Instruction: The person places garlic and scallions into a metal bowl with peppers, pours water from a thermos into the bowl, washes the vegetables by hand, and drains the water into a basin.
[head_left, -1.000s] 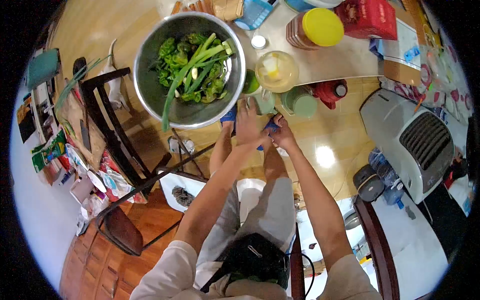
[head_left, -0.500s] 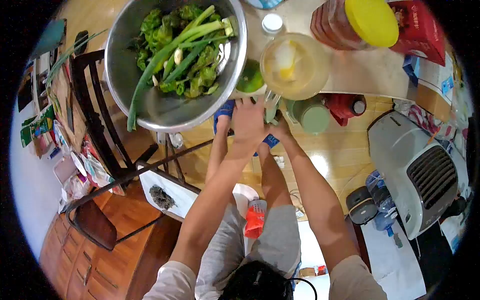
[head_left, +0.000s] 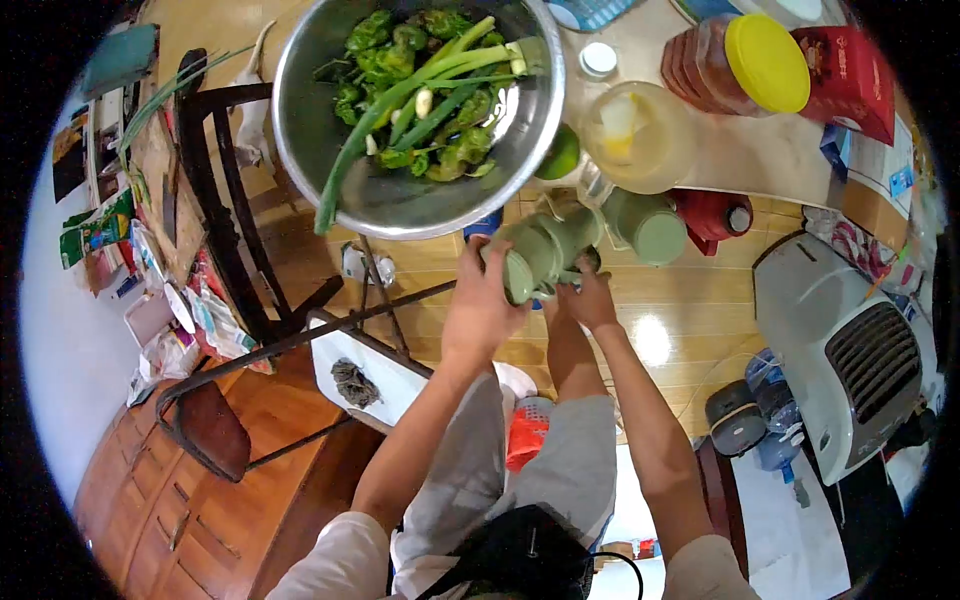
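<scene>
My left hand is wrapped round a pale green cup, which lies tilted between my hands. My right hand is closed at the cup's right side, on something dark and greenish that I cannot make out. Just beyond, a green mug stands at the table's edge beside a glass pitcher of pale liquid with a yellow piece in it. Up and to the left, a large steel bowl holds green peppers, scallions and garlic cloves. A green round fruit sits between bowl and pitcher.
A yellow-lidded jar, a red box and a white-capped bottle stand on the table. A red thermos is by its edge. A grey appliance is at right; a dark chair and metal-framed stool are at left.
The pale green cup has come up into view between my hands, nearer to me. My left hand has moved from the table's edge to the cup's left side. The camera view has shifted.
</scene>
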